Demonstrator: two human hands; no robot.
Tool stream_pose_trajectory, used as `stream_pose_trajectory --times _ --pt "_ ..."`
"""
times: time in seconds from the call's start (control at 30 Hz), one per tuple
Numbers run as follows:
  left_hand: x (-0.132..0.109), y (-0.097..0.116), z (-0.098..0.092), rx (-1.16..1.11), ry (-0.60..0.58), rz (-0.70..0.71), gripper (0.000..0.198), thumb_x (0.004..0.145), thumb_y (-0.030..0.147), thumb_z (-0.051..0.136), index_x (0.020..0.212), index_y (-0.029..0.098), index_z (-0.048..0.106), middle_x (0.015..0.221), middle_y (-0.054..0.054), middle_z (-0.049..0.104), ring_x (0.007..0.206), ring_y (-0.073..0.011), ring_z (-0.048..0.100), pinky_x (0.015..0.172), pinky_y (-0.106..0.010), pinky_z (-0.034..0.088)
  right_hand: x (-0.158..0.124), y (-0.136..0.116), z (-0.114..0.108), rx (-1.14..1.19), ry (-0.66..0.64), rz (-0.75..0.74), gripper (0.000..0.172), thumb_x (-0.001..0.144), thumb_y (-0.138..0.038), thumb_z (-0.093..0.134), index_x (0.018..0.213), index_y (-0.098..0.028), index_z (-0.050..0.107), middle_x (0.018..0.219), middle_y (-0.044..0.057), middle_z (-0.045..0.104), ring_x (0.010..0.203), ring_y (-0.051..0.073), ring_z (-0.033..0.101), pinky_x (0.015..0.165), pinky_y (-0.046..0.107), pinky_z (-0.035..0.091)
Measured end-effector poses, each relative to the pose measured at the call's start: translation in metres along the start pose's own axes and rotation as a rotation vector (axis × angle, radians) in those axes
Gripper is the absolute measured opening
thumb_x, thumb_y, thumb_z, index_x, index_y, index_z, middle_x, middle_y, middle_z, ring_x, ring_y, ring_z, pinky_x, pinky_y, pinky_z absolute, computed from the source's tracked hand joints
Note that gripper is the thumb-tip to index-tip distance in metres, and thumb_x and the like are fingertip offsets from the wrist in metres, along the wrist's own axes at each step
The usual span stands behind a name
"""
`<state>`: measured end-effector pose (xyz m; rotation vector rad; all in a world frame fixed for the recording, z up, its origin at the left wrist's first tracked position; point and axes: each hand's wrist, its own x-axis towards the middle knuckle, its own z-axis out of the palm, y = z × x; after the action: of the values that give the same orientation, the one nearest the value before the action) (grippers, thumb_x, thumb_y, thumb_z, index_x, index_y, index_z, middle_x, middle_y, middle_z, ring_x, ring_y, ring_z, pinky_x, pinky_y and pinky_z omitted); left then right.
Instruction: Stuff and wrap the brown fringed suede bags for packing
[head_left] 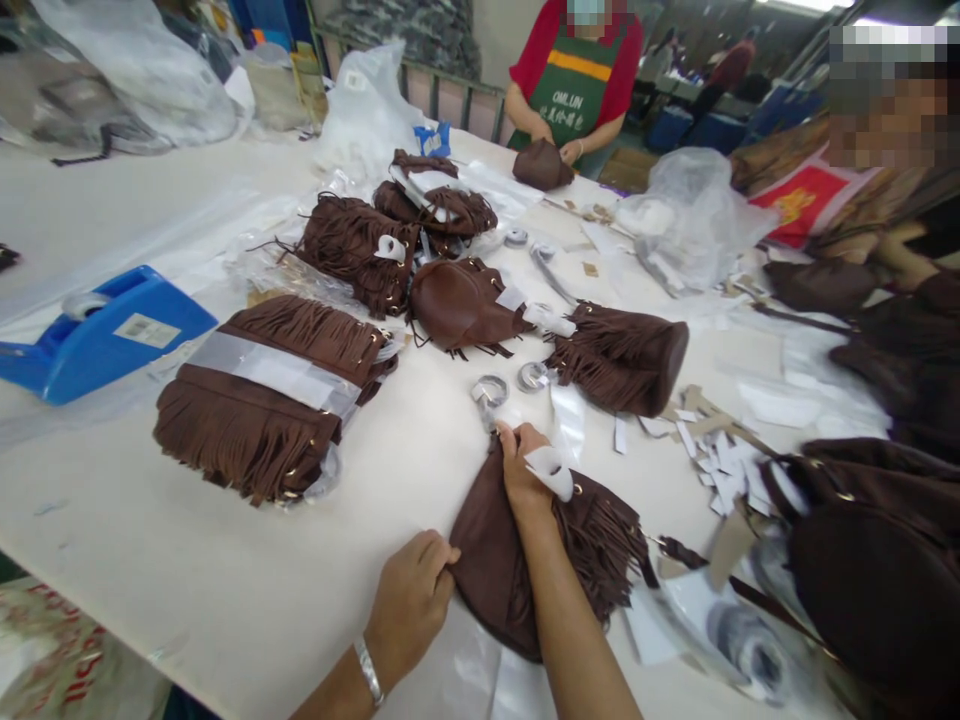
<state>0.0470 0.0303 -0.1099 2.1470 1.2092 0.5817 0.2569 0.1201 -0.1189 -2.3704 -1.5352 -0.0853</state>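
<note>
In front of me a dark brown fringed bag point(487, 540) lies on the white table. My left hand point(415, 598), a silver bracelet on its wrist, pinches the bag's near left edge. Across the bag reaches my right hand point(527, 468), its fingers closed on the far corner. A white paper piece point(551, 470) sticks up beside that hand. Just beyond the fingertips is a roll of wrapped strap point(491, 390); whether they touch it I cannot tell. Part of the bag is hidden under my right forearm.
A fringed bag bundle point(251, 410) lies left, near a blue tape dispenser point(127, 330). More brown bags point(457, 300) sit ahead. Paper scraps point(724, 470) and a large dark bag point(877, 570) are at right. A person in a green apron point(574, 90) handles a bag opposite; another works at right.
</note>
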Motion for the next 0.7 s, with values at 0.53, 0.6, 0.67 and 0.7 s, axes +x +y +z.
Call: stream_pose_trajectory --times 0.53,0.6,0.67,0.7 --pt "0.017 0.036 0.033 0.415 -0.011 0.455 0.070 0.093 0.036 0.046 0.149 0.007 0.017 0.155 -0.021 0.023 0.142 -0.0356 0.023 0.113 -0.057 0.027 -0.002 -0.002 0.003 -0.078 0.004 -0.020 0.036 0.101 -0.043 0.033 0.090 -0.019 0.057 0.086 0.008 0.064 0.082 0.022 0.058 0.072 0.034 0.039" --pt "0.012 0.023 0.041 0.441 -0.032 0.457 0.071 0.094 0.037 0.045 0.150 0.007 0.013 0.155 -0.021 0.021 0.143 -0.0352 0.022 0.114 -0.058 0.026 0.000 -0.004 -0.003 -0.055 0.016 -0.058 0.032 0.100 -0.040 0.036 0.092 -0.018 0.057 0.091 0.009 0.064 0.086 0.023 0.058 0.073 0.035 0.041" --pt "0.010 0.017 0.041 0.467 -0.027 0.486 0.072 0.094 0.036 0.045 0.150 0.006 0.011 0.155 -0.023 0.021 0.143 -0.0352 0.021 0.114 -0.058 0.026 0.000 -0.008 -0.013 -0.032 0.028 -0.106 0.029 0.099 -0.038 0.041 0.095 -0.016 0.059 0.096 0.011 0.065 0.091 0.024 0.058 0.077 0.036 0.043" --pt "0.009 0.016 0.039 0.478 -0.013 0.508 0.073 0.094 0.037 0.045 0.150 0.004 0.011 0.154 -0.024 0.022 0.143 -0.0356 0.021 0.113 -0.058 0.026 -0.004 -0.012 -0.020 -0.021 0.034 -0.133 0.027 0.098 -0.037 0.045 0.098 -0.015 0.060 0.102 0.012 0.065 0.096 0.025 0.058 0.081 0.037 0.043"
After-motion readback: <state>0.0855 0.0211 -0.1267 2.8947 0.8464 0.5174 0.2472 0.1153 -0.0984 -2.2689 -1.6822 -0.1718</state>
